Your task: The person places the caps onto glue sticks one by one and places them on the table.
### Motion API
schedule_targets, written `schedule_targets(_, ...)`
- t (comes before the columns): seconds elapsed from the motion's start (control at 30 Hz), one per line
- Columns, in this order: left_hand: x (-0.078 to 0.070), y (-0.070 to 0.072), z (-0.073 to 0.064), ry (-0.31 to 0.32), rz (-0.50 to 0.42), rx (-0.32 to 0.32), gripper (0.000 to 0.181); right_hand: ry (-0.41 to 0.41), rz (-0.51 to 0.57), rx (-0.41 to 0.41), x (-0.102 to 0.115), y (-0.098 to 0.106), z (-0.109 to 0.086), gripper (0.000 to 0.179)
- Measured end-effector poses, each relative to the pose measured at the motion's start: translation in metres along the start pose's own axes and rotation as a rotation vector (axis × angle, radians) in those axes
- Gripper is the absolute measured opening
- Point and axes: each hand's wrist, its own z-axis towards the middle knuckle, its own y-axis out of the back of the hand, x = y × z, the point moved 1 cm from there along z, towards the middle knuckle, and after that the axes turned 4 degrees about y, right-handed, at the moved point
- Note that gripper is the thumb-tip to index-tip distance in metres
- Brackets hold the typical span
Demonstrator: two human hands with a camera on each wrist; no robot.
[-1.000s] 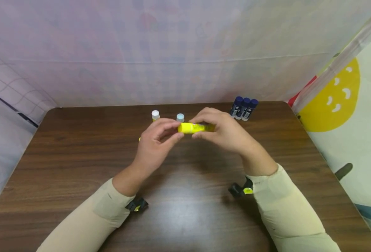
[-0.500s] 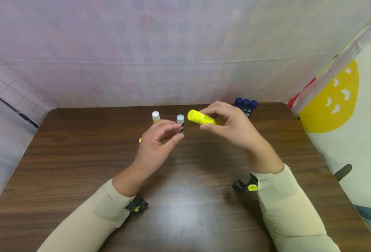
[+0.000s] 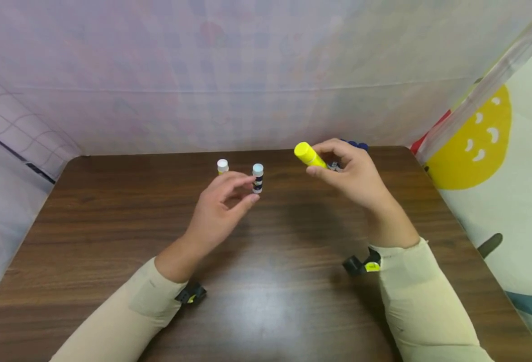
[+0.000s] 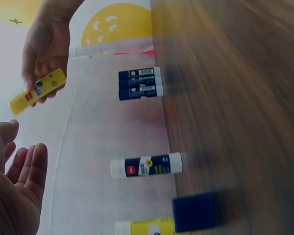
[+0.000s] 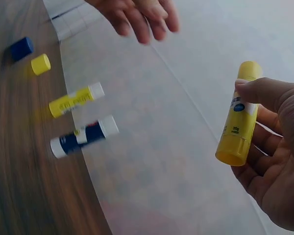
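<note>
My right hand (image 3: 358,176) grips a yellow glue stick (image 3: 311,155) between thumb and fingers, raised over the back right of the table. In the right wrist view this glue stick (image 5: 239,115) stands tilted in the hand. My left hand (image 3: 218,208) holds nothing, its fingers and thumb spread apart in the air. Just beyond its fingertips an upright navy glue stick (image 3: 257,181) with a white top stands on the table. Behind the left hand is a second, yellow glue stick with a white top (image 3: 222,166), mostly hidden in the head view.
Three navy glue sticks (image 4: 139,83) stand side by side at the back right, partly behind my right hand in the head view. A blue cap (image 5: 22,49) and a yellow cap (image 5: 40,64) rest on the wooden table (image 3: 112,226). A cloth curtain (image 3: 157,110) hangs along the back edge.
My right hand has carried the yellow glue stick away from the left hand, to the right and back, tipping it more upright. The left hand has let go of it and stays nearly in place.
</note>
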Motion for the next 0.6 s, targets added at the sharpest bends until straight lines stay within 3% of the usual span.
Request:
schedule_targets(0.17,0.004,0.010,0.000,0.007,0.071,-0.005,0.034,-0.067,-0.001,-0.053,-0.011,0.019,-0.001,0.028)
schedule_targets(0.3,0.007,0.016,0.000,0.015,0.114,-0.010,0.035,-0.087,0.060,-0.105,-0.023,0.033,0.000,0.029)
schedule_targets(0.43,0.011,0.019,-0.001,0.033,0.136,0.011,0.036,-0.120,0.115,-0.171,-0.037,0.046,-0.002,0.027)
schedule_targets(0.6,0.015,0.021,-0.003,0.072,0.153,0.052,0.039,-0.186,0.103,-0.255,-0.052,0.060,-0.004,0.026)
